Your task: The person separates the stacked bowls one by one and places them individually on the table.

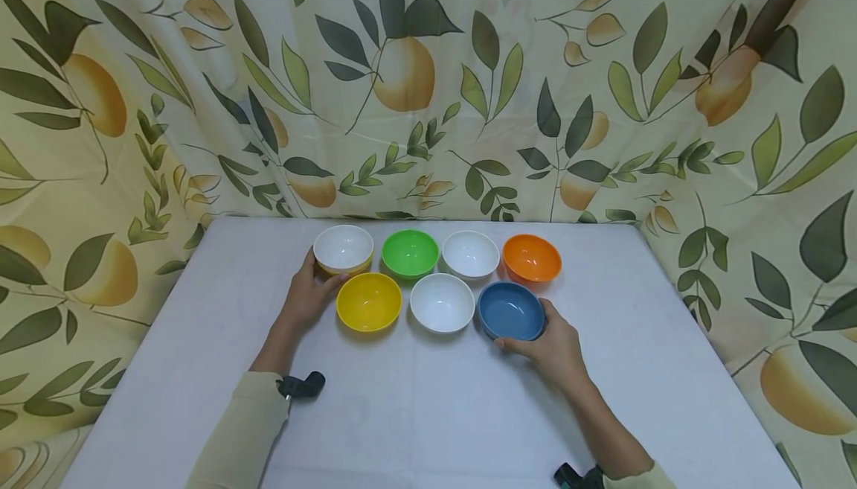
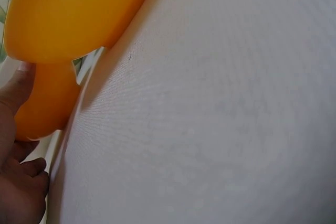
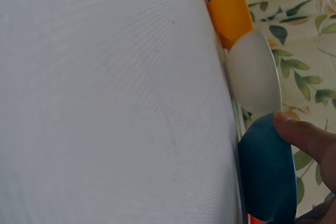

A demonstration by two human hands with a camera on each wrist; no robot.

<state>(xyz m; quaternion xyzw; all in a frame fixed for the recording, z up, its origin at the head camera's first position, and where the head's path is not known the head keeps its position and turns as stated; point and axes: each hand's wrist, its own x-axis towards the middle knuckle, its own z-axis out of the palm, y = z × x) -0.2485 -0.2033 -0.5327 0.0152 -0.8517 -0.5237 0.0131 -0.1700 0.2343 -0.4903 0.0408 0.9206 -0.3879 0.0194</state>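
Observation:
My left hand (image 1: pixel 306 299) grips a white bowl (image 1: pixel 344 248) nested over a yellow one (image 1: pixel 362 268) at the back row's left end. In the left wrist view, thumb and fingers hold the lower yellow-orange bowl (image 2: pixel 50 100). My right hand (image 1: pixel 561 344) holds the blue bowl (image 1: pixel 511 312) at the front row's right end, thumb at its near side; some fingers are hidden behind it. Between the hands, the front row has a yellow bowl (image 1: pixel 368 303) and a white bowl (image 1: pixel 442 303). Behind them are green (image 1: pixel 410 254), white (image 1: pixel 471 254) and orange (image 1: pixel 532 258) bowls.
A white cloth (image 1: pixel 415 407) covers the table. The bowls stand close together near its far edge. A patterned fruit-and-leaf curtain (image 1: pixel 402 146) hangs directly behind and along both sides. Black wrist cameras (image 1: pixel 303 385) are strapped to both arms.

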